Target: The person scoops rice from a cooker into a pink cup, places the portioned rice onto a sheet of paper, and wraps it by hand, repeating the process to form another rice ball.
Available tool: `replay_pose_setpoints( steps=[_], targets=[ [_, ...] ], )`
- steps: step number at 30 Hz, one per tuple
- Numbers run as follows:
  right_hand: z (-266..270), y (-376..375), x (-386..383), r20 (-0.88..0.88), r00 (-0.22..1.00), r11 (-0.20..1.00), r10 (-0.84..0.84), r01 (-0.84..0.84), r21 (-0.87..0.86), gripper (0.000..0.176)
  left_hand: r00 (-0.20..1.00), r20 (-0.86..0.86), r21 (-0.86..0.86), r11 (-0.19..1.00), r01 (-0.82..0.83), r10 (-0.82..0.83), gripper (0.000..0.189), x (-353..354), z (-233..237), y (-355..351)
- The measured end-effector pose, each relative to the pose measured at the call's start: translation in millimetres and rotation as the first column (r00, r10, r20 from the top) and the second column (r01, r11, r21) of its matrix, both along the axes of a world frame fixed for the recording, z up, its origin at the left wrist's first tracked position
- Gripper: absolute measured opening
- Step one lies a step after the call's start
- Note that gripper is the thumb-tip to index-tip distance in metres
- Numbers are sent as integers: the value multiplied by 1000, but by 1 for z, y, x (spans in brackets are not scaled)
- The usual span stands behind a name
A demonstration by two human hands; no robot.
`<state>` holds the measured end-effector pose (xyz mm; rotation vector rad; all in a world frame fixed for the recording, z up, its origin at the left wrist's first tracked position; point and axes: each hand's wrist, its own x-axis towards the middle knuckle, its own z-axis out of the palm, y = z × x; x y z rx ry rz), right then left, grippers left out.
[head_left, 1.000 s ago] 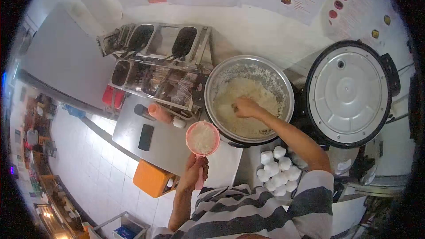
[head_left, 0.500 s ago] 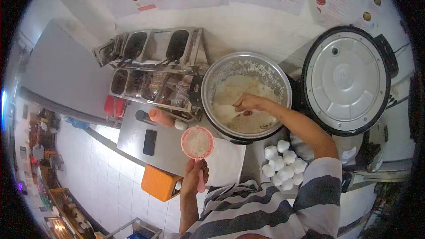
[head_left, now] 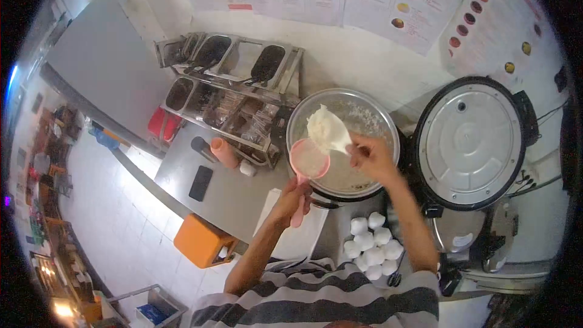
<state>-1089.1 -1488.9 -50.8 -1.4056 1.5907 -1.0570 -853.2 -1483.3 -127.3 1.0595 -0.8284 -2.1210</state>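
Note:
My left hand is closed round the handle of a pink scoop cup, which has white rice inside and overlaps the front left rim of the pot. In my right hand is a white rice paddle, its blade heaped with rice. The paddle is raised over the pot, its blade just above and beside the scoop cup. Below both hands stands the large metal rice pot, with more rice in the bottom and grains stuck to its inner wall.
The pot's round lid stands open to the right. Several white wrapped balls sit in front of the pot. Left are a tiered rack of metal pans, a pinkish bottle and a phone. An orange stool stands below the counter.
My right hand has come up out of the pot with the paddle full of rice. My left hand has brought the scoop cup right, to the pot's rim. The head view has shifted.

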Motion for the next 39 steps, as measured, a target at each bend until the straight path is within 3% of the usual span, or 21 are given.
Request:
replay_pose_setpoints(
  steps=[2, 3, 5, 9, 11, 16, 18, 19, 21, 24, 26, 27, 29, 31, 33, 34, 36, 38, 39],
  targets=[
    [-27, 21, 19, -310, 947, 937, -87, -28, -348, 29, 995, -81, 5, 999, 52, -51, 10, -16, -8, -9],
    [-28, 31, 31, -322, 943, 935, -85, -37, -353, 29, 995, -99, 6, 1000, 21, -20, 11, -23, -6, -10],
    [-25, 45, 48, -521, 818, 894, -241, -21, -447, 43, 998, -51, -5, 1000, 21, -21, 10, -33, -2, -12],
    [-6, 55, 50, -621, 755, 955, -211, 22, -297, 54, 998, 50, 11, 999, 33, -34, 7, -50, 10, -9],
    [-1, 57, 56, -803, 562, 954, -195, -83, -290, 61, 997, 57, -29, 998, 51, -49, 8, -57, 2, -11],
    [-18, 63, 63, -789, 600, 981, -132, -36, -192, 58, 993, 96, -48, 996, 76, -71, 12, -59, -4, -22],
    [-20, 61, 57, -787, 608, 987, -102, -36, -156, 58, 994, 107, -3, 1000, 28, -27, 3, -58, -6, -24],
    [-22, 59, 49, -746, 661, 981, -80, -81, -177, 58, 994, 110, -4, 1000, 26, -26, 3, -56, -7, -26],
    [-15, 54, 30, -703, 709, 972, -54, -125, -201, 57, 989, -56, 31, 989, 141, -140, 3, -51, -10, -32],
    [9, 51, 21, -603, 797, 979, -33, -97, -181, 57, 992, 25, 1, 993, 122, -122, 6, -54, -10, -32],
    [14, 50, 38, -759, 631, 932, -162, -154, -327, 57, 991, 30, -6, 992, 129, -129, 9, -59, -9, -31],
    [8, 49, 46, -756, 632, 932, -170, -146, -331, 57, 990, 37, -15, 991, 134, -134, 12, -60, -9, -32],
    [-7, 49, 60, -840, 519, 965, -157, -99, -241, 57, 987, 55, -25, 988, 155, -153, 11, -61, -11, -34],
    [-8, 52, 66, -844, 517, 979, -144, -48, -197, 57, 985, 67, -32, 986, 164, -162, 11, -62, -10, -36],
    [-12, 56, 66, -845, 519, 989, -132, 11, -148, 57, 968, 187, -31, 983, 178, -169, 13, -61, -5, -34],
    [-17, 58, 62, -811, 575, 991, -112, 5, -133, 58, 966, 190, -33, 982, 187, -178, 13, -60, -9, -35],
    [-17, 60, 46, -772, 627, 992, -100, 5, -125, 58, 987, 26, 10, 987, 159, -159, 13, -57, -22, -36],
    [1, 58, 25, -586, 807, 969, -74, -81, -234, 59, 989, 12, -12, 989, 146, -146, 12, -57, -18, -29],
    [14, 59, 24, -559, 808, 947, -185, -6, -322, 58, 992, -6, -33, 992, 125, -125, 11, -57, -14, -26]
  ],
)
